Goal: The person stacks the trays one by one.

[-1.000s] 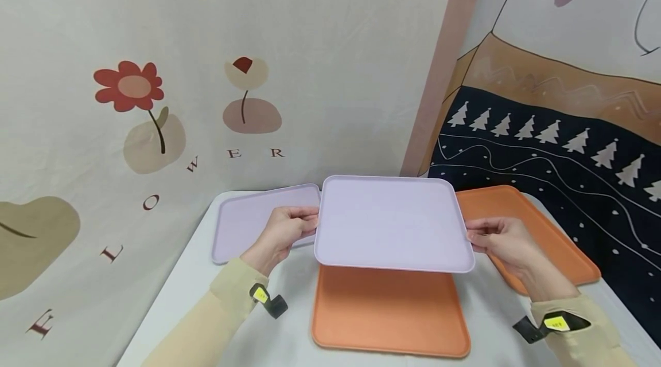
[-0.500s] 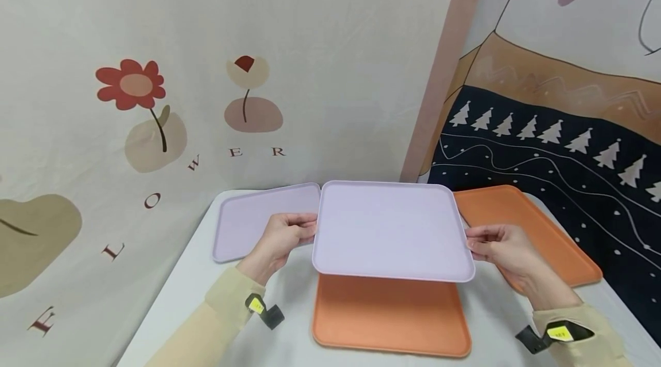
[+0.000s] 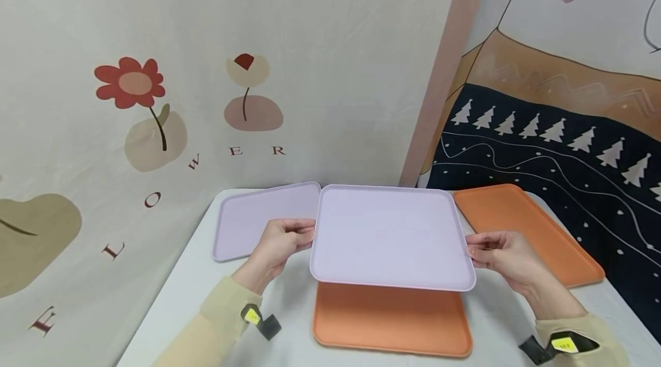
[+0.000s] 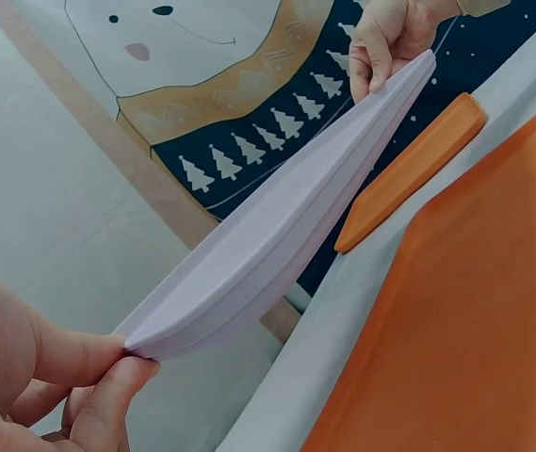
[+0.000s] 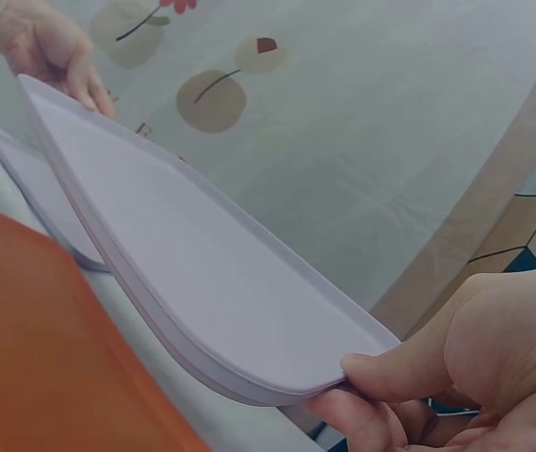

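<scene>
A lavender rectangular tray (image 3: 392, 238) is held up by both hands, one at each short side. My left hand (image 3: 273, 249) pinches its left edge between thumb and fingers. The right hand (image 3: 508, 258) pinches the opposite edge. In the left wrist view the lavender tray (image 4: 277, 217) shows layered rims; whether a second one is stacked under it I cannot tell. Beneath and apart from it, an orange tray (image 3: 392, 321) lies on the white table, its far part hidden by the lavender one.
Another lavender tray (image 3: 240, 223) lies at the table's back left, partly behind the left hand. At the back right lies a second orange tray (image 3: 537, 229). The white table (image 3: 170, 304) meets a wall hanging (image 3: 330, 69) printed with flowers and letters.
Both hands have lowered the lavender tray and brought it slightly nearer, so it covers more of the orange tray below. The trays on the table have not moved.
</scene>
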A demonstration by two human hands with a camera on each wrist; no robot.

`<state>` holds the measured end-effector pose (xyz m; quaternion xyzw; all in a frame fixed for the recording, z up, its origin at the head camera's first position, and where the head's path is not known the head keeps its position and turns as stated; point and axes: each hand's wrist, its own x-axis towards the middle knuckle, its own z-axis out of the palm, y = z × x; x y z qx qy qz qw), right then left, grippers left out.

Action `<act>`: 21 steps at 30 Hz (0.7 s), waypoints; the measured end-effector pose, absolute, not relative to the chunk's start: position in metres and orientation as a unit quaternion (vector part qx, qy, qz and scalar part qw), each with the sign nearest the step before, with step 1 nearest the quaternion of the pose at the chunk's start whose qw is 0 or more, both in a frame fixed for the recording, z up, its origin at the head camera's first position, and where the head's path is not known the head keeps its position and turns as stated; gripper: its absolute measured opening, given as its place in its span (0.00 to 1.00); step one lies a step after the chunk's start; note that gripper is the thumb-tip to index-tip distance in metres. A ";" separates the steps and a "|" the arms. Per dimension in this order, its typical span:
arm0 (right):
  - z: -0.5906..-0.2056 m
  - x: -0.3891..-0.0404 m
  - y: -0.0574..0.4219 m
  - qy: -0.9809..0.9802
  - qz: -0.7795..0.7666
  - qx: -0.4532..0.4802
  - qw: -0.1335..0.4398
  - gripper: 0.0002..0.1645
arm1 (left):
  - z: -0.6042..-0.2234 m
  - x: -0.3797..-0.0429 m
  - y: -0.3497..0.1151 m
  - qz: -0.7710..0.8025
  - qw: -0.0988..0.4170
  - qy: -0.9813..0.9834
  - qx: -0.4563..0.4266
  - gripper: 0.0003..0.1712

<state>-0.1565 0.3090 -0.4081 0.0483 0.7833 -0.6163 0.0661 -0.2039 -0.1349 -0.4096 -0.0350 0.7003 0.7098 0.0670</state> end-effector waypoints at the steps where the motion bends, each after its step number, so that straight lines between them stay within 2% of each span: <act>1: -0.408 -0.156 0.309 0.781 -0.618 0.048 0.068 0.14 | -0.410 -0.203 -0.135 0.710 0.067 0.700 -0.036 0.19; 21: -0.420 -0.140 0.309 0.757 -0.647 0.035 0.083 0.10 | -0.421 -0.177 -0.137 0.705 0.068 0.705 -0.046 0.19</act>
